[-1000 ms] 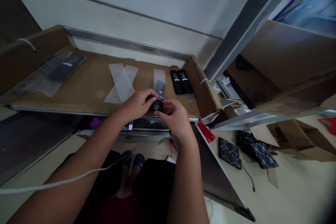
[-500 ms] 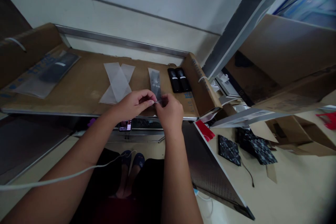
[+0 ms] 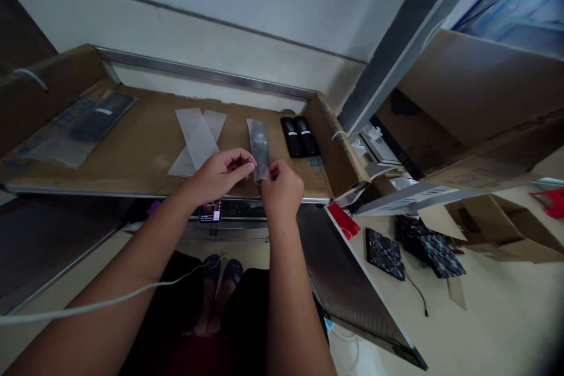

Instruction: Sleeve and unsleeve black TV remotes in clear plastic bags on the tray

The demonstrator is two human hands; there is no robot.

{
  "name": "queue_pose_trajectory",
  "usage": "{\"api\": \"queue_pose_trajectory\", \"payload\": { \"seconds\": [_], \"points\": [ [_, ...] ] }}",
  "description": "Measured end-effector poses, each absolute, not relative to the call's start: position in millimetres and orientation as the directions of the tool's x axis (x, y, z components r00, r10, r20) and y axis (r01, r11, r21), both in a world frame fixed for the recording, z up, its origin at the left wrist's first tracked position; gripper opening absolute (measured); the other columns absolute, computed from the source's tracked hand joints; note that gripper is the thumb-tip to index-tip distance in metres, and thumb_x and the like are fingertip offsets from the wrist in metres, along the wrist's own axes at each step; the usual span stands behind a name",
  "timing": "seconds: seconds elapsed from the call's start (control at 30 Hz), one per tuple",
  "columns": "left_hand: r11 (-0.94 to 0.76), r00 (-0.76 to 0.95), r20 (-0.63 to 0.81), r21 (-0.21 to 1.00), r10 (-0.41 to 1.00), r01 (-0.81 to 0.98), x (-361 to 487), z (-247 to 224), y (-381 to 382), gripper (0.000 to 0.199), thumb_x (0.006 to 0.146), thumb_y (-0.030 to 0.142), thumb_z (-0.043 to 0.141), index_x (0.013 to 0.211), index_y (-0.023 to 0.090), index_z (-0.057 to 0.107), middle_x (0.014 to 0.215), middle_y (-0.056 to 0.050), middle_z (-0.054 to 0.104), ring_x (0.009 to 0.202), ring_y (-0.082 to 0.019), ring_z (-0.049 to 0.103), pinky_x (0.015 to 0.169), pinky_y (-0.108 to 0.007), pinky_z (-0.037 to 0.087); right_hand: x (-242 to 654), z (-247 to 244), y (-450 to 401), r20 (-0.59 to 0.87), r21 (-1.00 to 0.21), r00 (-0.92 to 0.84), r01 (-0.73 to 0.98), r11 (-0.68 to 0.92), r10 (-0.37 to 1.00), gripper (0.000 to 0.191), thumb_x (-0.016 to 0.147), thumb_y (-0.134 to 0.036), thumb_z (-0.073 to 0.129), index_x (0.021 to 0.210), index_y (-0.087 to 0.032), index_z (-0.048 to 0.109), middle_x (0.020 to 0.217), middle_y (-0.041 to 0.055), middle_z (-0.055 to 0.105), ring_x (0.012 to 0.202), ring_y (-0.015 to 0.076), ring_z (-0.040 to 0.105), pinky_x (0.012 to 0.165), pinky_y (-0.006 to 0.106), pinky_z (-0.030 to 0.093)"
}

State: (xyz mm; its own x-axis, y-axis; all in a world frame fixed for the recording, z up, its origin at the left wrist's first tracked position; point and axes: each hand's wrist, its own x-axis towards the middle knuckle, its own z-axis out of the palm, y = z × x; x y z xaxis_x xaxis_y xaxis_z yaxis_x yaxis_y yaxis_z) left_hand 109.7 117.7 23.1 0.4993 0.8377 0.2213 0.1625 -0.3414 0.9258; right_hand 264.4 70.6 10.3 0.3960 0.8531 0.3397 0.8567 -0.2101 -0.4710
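Note:
A narrow translucent plastic bag (image 3: 259, 144) with a dark object inside lies on the cardboard-lined shelf. My right hand (image 3: 283, 188) pinches its near end at the lower right corner. My left hand (image 3: 224, 173) is at the bag's left edge, thumb and forefinger pressed together; whatever is between them is too small to make out. Two flat, translucent bags (image 3: 200, 138) lie crossed to the left. On the right, two black devices (image 3: 301, 136) with small white labels rest side by side.
More bagged dark items (image 3: 94, 120) lie at the shelf's left end. Cardboard side walls (image 3: 337, 141) bound the shelf. A lit phone (image 3: 210, 211) sits below its front edge. A white cable (image 3: 132, 289) crosses my left forearm. Open cartons (image 3: 506, 226) stand at right.
My hands have come apart at the bag's near end. The left fingers have moved slightly up and left, the right hand slightly left, and more of the bag shows between them.

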Motion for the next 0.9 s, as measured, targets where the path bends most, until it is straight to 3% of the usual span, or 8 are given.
{"api": "queue_pose_trajectory", "payload": {
  "seconds": [0.13, 0.27, 0.43, 0.57, 0.67, 0.8, 0.9],
  "points": [
    [-0.174, 0.413, 0.13, 0.982, 0.901, 0.07, 117.7, 19.1, 120.1, 0.019, 0.09, 0.036, 0.063, 0.093, 0.017, 0.062, 0.08, -0.001, 0.065, 0.071, -0.014, 0.064, 0.068, -0.027, 0.054, 266.2, 12.1, 66.0, 0.394, -0.504, 0.376, 0.852, -0.145, 0.839, 0.009, 0.088, -0.021, 0.056, 0.078, -0.021, 0.059, 0.077, 0.0028, 0.064, 0.075, 0.0183, 0.054, 0.066, 0.028, 0.029],
    [0.113, 0.342, -0.088, 0.992, 0.935, -0.055, 126.8, 23.4, 120.5, 0.018, 0.091, 0.033, 0.063, 0.092, 0.015, 0.06, 0.085, -0.007, 0.07, 0.074, -0.017, 0.069, 0.076, -0.034, 0.06, 269.5, 20.3, 57.4, 0.355, -0.691, 0.39, 0.722, -0.043, 0.85, 0.016, 0.092, -0.028, 0.051, 0.076, -0.022, 0.052, 0.067, -0.0024, 0.055, 0.063, 0.0148, 0.046, 0.061, 0.026, 0.03],
    [0.349, 0.425, -0.263, 0.927, 0.866, -0.137, 124.7, 34.6, 118.1, 0.026, 0.092, 0.039, 0.061, 0.094, 0.013, 0.066, 0.085, -0.013, 0.073, 0.08, -0.022, 0.072, 0.086, -0.04, 0.06, 276.4, 33.3, 48.3, 0.309, -0.877, 0.455, 0.476, 0.066, 0.835, 0.023, 0.088, -0.032, 0.054, 0.072, -0.023, 0.041, 0.062, -0.0054, 0.043, 0.058, 0.0126, 0.04, 0.055, 0.023, 0.031],
    [0.49, 0.535, -0.309, 0.84, 0.786, -0.234, 132.3, 38.6, 114.6, 0.033, 0.097, 0.043, 0.05, 0.097, 0.015, 0.068, 0.096, -0.013, 0.074, 0.09, -0.024, 0.072, 0.087, -0.041, 0.059, 275.8, 47.7, 40.8, 0.285, -0.931, 0.45, 0.341, 0.132, 0.846, 0.023, 0.085, -0.033, 0.058, 0.073, -0.024, 0.04, 0.064, -0.0046, 0.044, 0.058, 0.0119, 0.04, 0.052, 0.022, 0.032],
    [0.493, 0.52, -0.276, 0.8, 0.808, -0.342, 148.8, 44.1, 113.8, 0.033, 0.098, 0.038, 0.042, 0.092, 0.015, 0.066, 0.097, -0.012, 0.074, 0.096, -0.024, 0.071, 0.088, -0.039, 0.059, 269.1, 59.7, 33.3, 0.301, -0.936, 0.396, 0.295, 0.19, 0.867, 0.024, 0.085, -0.033, 0.059, 0.073, -0.024, 0.041, 0.066, -0.0037, 0.048, 0.058, 0.0119, 0.044, 0.053, 0.022, 0.036],
    [0.487, 0.493, -0.285, 0.801, 0.822, -0.349, 162.2, 56.3, 125.3, 0.033, 0.098, 0.032, 0.034, 0.092, 0.014, 0.061, 0.097, -0.013, 0.071, 0.097, -0.023, 0.069, 0.09, -0.038, 0.056, 256.8, 64.9, 25.8, 0.338, -0.932, 0.357, 0.257, 0.256, 0.871, 0.023, 0.085, -0.032, 0.058, 0.071, -0.023, 0.043, 0.074, -0.0001, 0.058, 0.068, 0.0138, 0.055, 0.062, 0.025, 0.045],
    [0.214, 0.313, -0.122, 0.936, 0.942, -0.28, 152.9, 64.3, 146.3, 0.025, 0.097, 0.024, 0.032, 0.094, 0.016, 0.055, 0.099, -0.012, 0.069, 0.101, -0.019, 0.065, 0.093, -0.036, 0.053, 250.4, 56.1, 24.6, 0.347, -0.924, 0.367, 0.291, 0.249, 0.863, 0.021, 0.082, -0.031, 0.059, 0.071, -0.023, 0.044, 0.079, 0.0011, 0.061, 0.072, 0.0143, 0.058, 0.064, 0.026, 0.047]
  ]
}}
